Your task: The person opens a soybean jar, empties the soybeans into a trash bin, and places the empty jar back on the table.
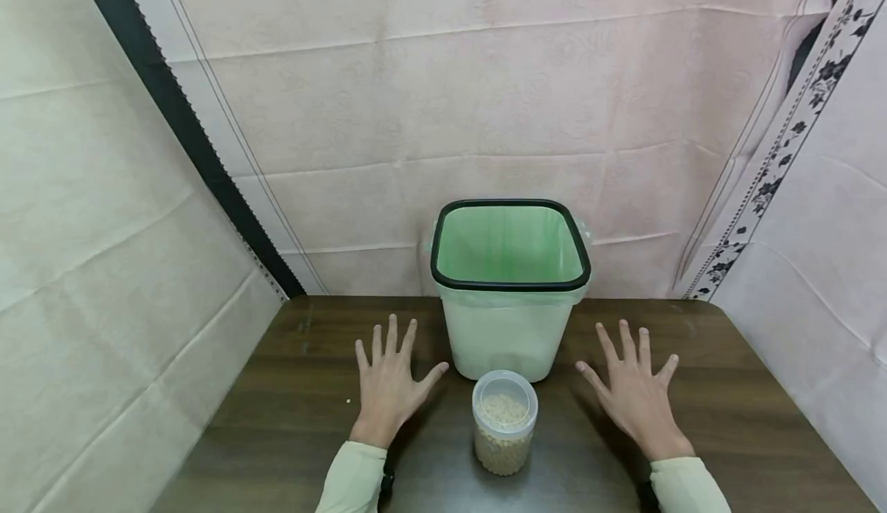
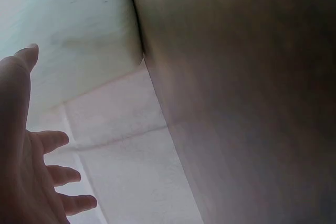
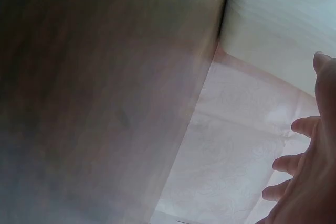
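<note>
A pale green plastic bin (image 1: pixel 509 332) with a black rim stands at the back of the dark wooden table, its inside facing up. In front of it is a clear round jar (image 1: pixel 503 432) with a translucent lid, partly filled with small pale grains. To the left of the jar, my left hand (image 1: pixel 388 390) is held with fingers spread, palm down. My right hand (image 1: pixel 634 393) mirrors it on the right, fingers splayed. Neither hand holds anything. The bin's side (image 2: pixel 79 40) also shows in the left wrist view, beyond the thumb.
The wooden table (image 1: pixel 291 420) ends just behind the bin. Pale cloth (image 1: pixel 416 112) hangs at the back, with further cloth panels at left and right. A tiny light speck (image 1: pixel 349 400) lies left of my left hand.
</note>
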`<action>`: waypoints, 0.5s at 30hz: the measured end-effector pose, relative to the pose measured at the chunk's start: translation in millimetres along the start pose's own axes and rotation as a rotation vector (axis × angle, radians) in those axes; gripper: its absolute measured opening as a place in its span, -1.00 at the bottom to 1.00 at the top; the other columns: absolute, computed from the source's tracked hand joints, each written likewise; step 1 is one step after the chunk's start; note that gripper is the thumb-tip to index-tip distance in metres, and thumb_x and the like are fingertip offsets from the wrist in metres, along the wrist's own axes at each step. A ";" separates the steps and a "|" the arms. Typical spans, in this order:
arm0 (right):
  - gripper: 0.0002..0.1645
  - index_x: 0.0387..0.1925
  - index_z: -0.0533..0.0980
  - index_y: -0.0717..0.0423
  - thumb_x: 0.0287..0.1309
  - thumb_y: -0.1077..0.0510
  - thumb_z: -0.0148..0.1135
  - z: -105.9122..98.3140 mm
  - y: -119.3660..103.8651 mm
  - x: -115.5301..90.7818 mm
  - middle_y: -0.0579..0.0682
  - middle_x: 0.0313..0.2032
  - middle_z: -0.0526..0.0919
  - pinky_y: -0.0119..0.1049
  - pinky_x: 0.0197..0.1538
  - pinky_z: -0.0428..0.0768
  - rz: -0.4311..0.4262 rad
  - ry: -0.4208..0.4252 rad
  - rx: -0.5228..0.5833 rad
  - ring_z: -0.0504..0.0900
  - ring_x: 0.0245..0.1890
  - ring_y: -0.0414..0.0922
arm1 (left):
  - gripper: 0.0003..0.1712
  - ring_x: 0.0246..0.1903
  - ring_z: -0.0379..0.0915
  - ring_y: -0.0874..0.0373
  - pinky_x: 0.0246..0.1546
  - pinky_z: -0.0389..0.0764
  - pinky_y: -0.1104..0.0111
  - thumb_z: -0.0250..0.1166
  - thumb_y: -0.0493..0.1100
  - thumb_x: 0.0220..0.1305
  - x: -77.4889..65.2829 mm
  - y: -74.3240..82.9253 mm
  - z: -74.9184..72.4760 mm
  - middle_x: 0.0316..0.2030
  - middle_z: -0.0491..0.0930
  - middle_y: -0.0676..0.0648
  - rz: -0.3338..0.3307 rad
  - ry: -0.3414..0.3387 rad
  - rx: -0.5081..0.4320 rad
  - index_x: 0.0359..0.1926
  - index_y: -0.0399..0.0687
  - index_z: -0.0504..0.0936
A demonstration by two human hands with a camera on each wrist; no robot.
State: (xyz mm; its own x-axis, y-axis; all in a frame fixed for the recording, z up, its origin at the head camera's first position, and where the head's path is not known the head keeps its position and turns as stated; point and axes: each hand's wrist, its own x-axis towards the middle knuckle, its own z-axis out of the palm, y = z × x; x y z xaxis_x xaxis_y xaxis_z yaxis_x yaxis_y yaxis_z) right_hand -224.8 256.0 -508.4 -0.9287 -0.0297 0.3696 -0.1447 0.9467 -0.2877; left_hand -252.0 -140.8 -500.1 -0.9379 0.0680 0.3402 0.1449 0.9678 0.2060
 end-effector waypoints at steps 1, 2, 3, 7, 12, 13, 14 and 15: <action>-0.03 0.67 0.05 -0.01 0.52 -0.40 0.01 -0.2 -0.7 -1.0 0.41 0.61 -0.05 0.79 0.25 -0.37 -0.001 0.001 0.004 -0.21 0.59 0.49 | 0.17 0.63 -0.12 -0.30 0.53 -0.17 -0.38 0.06 0.72 0.24 -0.6 0.2 -0.5 0.68 -0.08 -0.17 0.002 0.004 0.000 0.68 0.24 0.12; -0.04 0.68 0.04 -0.01 0.53 -0.39 0.02 -0.2 -1.0 -2.0 0.41 0.62 -0.06 0.79 0.25 -0.37 -0.001 0.000 0.007 -0.21 0.60 0.49 | 0.17 0.62 -0.11 -0.30 0.52 -0.16 -0.38 0.07 0.71 0.24 -1.5 0.1 -0.8 0.68 -0.06 -0.18 0.005 0.009 -0.006 0.67 0.23 0.14; -0.04 0.68 0.03 -0.01 0.53 -0.39 0.01 -0.6 -1.4 -3.2 0.41 0.62 -0.07 0.79 0.26 -0.37 0.001 -0.003 0.009 -0.22 0.60 0.49 | 0.17 0.62 -0.10 -0.30 0.52 -0.16 -0.38 0.07 0.71 0.24 -2.6 0.3 -1.3 0.68 -0.06 -0.18 0.004 0.010 -0.008 0.67 0.23 0.14; -0.05 0.68 0.03 -0.01 0.54 -0.37 0.01 -4.8 -4.2 -9.1 0.42 0.61 -0.06 0.78 0.27 -0.36 0.014 -0.013 0.014 -0.21 0.60 0.48 | 0.16 0.62 -0.07 -0.31 0.51 -0.13 -0.40 0.10 0.69 0.25 -8.7 0.6 -4.0 0.67 -0.04 -0.19 0.007 0.006 -0.025 0.67 0.21 0.15; -0.07 0.65 0.09 0.04 0.52 -0.31 0.12 -15.0 -12.2 -17.4 0.42 0.58 0.03 0.76 0.27 -0.15 0.016 -0.005 0.026 -0.06 0.57 0.48 | 0.16 0.60 0.00 -0.28 0.50 -0.04 -0.40 0.04 0.71 0.26 -19.3 4.0 -11.2 0.66 0.03 -0.19 0.005 -0.003 -0.071 0.67 0.20 0.16; -0.07 0.64 0.10 0.05 0.51 -0.28 0.16 -17.1 -14.7 -19.2 0.42 0.57 0.06 0.75 0.27 -0.08 0.010 0.004 0.038 -0.01 0.55 0.48 | 0.16 0.60 0.01 -0.28 0.51 -0.03 -0.38 0.03 0.71 0.27 -21.3 5.7 -13.6 0.65 0.04 -0.18 0.003 -0.006 -0.101 0.67 0.20 0.16; -0.07 0.64 0.11 0.06 0.49 -0.25 0.20 -19.5 -17.7 -21.3 0.43 0.56 0.09 0.73 0.27 -0.02 0.002 0.009 0.055 0.03 0.53 0.49 | 0.15 0.60 0.02 -0.27 0.51 -0.01 -0.36 0.00 0.72 0.27 -23.6 7.8 -16.1 0.65 0.07 -0.18 0.000 -0.009 -0.137 0.66 0.20 0.17; -0.07 0.64 0.12 0.07 0.48 -0.21 0.25 -22.0 -21.2 -23.4 0.43 0.55 0.11 0.71 0.26 0.03 -0.007 0.011 0.082 0.06 0.52 0.48 | 0.13 0.59 0.03 -0.27 0.52 0.00 -0.34 -0.01 0.71 0.29 -26.0 10.6 -19.2 0.64 0.09 -0.17 -0.002 -0.013 -0.187 0.66 0.20 0.18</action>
State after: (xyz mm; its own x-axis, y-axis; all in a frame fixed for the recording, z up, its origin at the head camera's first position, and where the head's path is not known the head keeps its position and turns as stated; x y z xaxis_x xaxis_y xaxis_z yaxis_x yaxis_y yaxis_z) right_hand -192.5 243.7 -491.6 -0.9239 -0.0322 0.3813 -0.1789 0.9171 -0.3562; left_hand -220.0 -136.9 -489.1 -0.9420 0.0703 0.3283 0.1979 0.9061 0.3740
